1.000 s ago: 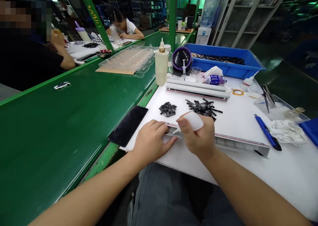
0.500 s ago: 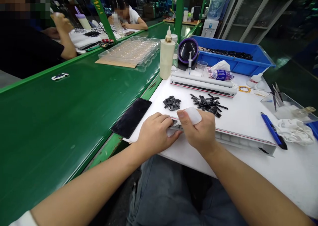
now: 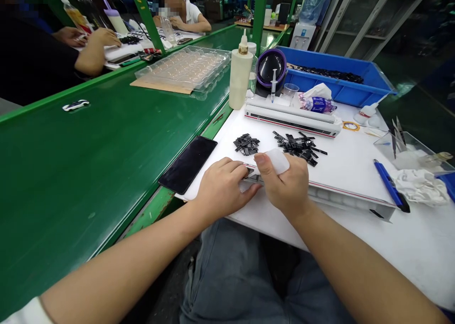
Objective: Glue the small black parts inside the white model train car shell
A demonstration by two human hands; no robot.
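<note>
My left hand is closed around the left end of a long white model train body with a thin red stripe, which lies along the table's near edge. In my right hand is a small white squeeze bottle, tilted with its rounded base up. Its tip points down at the train body beside my left fingers; whether the two touch is hidden. Just beyond my hands lie a small pile of black pieces and a larger pile of black strips. A second white train body lies behind them.
A black phone lies left, beside a green conveyor carrying a toy car and clear trays. Behind stand a tall bottle and blue bin. A blue cutter lies right. Co-workers sit across.
My hands keep their hold in nearly the same place. The toy car and clear trays have shifted left on the conveyor. The near co-worker's raised hand has come down to the table.
</note>
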